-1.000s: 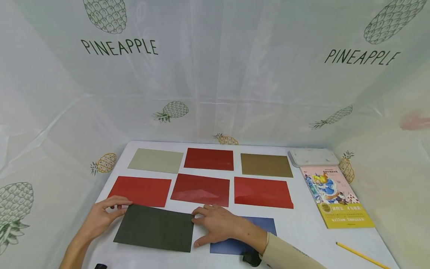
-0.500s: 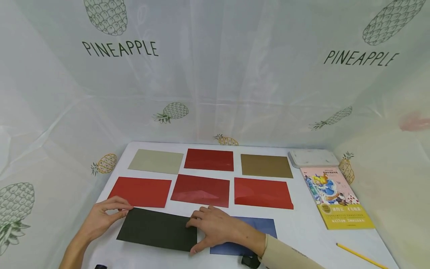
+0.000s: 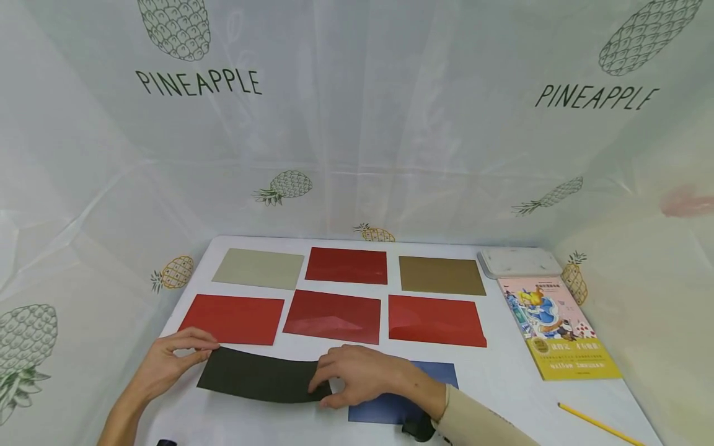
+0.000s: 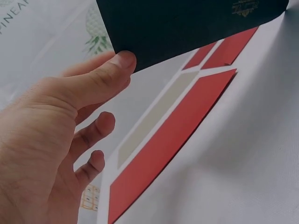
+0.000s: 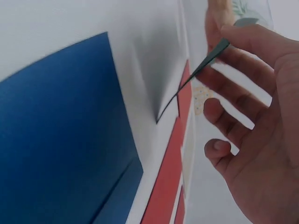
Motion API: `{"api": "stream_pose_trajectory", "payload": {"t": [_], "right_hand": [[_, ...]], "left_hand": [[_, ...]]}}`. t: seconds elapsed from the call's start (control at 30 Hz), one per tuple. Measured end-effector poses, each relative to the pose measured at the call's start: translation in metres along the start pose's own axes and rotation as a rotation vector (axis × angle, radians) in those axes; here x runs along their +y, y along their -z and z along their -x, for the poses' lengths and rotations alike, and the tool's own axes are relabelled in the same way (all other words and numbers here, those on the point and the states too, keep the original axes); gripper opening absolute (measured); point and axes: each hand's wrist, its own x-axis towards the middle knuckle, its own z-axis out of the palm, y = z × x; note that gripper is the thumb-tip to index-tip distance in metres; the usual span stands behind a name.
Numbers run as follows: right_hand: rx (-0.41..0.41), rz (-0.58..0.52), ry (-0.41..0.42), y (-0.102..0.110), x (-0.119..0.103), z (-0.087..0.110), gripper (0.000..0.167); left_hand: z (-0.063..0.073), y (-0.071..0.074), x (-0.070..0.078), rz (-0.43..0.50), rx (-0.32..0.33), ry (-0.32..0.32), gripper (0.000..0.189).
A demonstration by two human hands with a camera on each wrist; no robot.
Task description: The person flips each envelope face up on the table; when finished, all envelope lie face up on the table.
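A dark green card (image 3: 259,375), with a small gold print visible in the left wrist view, is held tilted and slightly bowed over the near left of the table. My left hand (image 3: 173,365) pinches its far left corner between thumb (image 4: 125,60) and forefinger; the other fingers are loosely bent. My right hand (image 3: 359,375) pinches the card's right end between thumb and fingers, which hide that edge. In the right wrist view the card (image 5: 210,58) shows almost edge-on. A blue card (image 3: 437,371) lies flat under my right forearm, partly covered by it.
Two rows of cards lie behind: beige (image 3: 259,267), red and brown (image 3: 442,275) at the back, several red ones (image 3: 331,316) in front. At right are a white case (image 3: 521,261), a picture book (image 3: 558,328) and a yellow pencil (image 3: 599,424). A pineapple-print curtain (image 3: 357,124) surrounds the table.
The dark green card has tilted, its near edge rising so that it looks narrower and bowed. The right hand has shifted slightly at its end; the left hand stays at the corner.
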Motion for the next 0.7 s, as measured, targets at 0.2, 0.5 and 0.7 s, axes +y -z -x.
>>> {"api": "stream_pose_trajectory", "payload": {"t": [0.2,0.5,0.7], "right_hand": [[0.033,-0.185,-0.003,0.010,0.003,0.000,0.023],[0.190,-0.253,-0.074,0.019,0.009,0.001,0.020],[0.246,-0.064,-0.222,0.016,0.011,0.000,0.020]], "left_hand": [[0.001,0.001,-0.001,-0.001,0.021,-0.034,0.028],[0.002,0.001,0.006,-0.061,0.110,0.072,0.023],[0.003,0.000,0.006,-0.167,0.077,0.134,0.019]]}}
